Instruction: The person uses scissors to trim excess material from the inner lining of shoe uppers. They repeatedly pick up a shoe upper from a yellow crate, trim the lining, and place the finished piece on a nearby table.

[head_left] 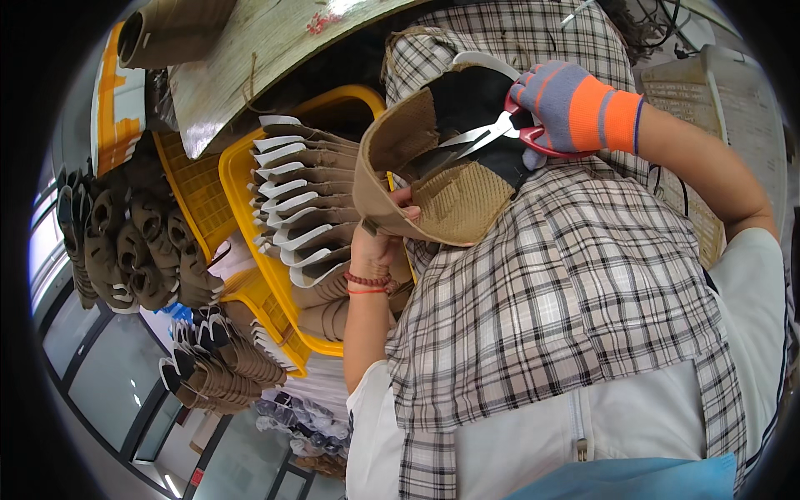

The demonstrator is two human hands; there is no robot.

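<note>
My left hand (pixel 377 247), bare, grips the lower edge of a tan shoe upper (pixel 462 204) with a black lining and a white edge strip. The thumb reaches over the rim; the other fingers are mostly hidden behind the piece. On my right hand (pixel 575 104) is a grey and orange work glove. It is closed around the red handles of a pair of scissors (pixel 498 127). The blades are parted a little and point into the upper's opening, over its lining. Whether they touch the material I cannot tell. A checked apron (pixel 533 283) covers my lap beneath the work.
Left of my hands, a yellow plastic crate (pixel 242 208) holds a row of similar uppers (pixel 312 187) with white edges. A worktable (pixel 212 87) bearing a brown piece (pixel 179 33) lies beyond it. More uppers (pixel 137 250) stand at far left; a pale crate (pixel 679 87) is at right.
</note>
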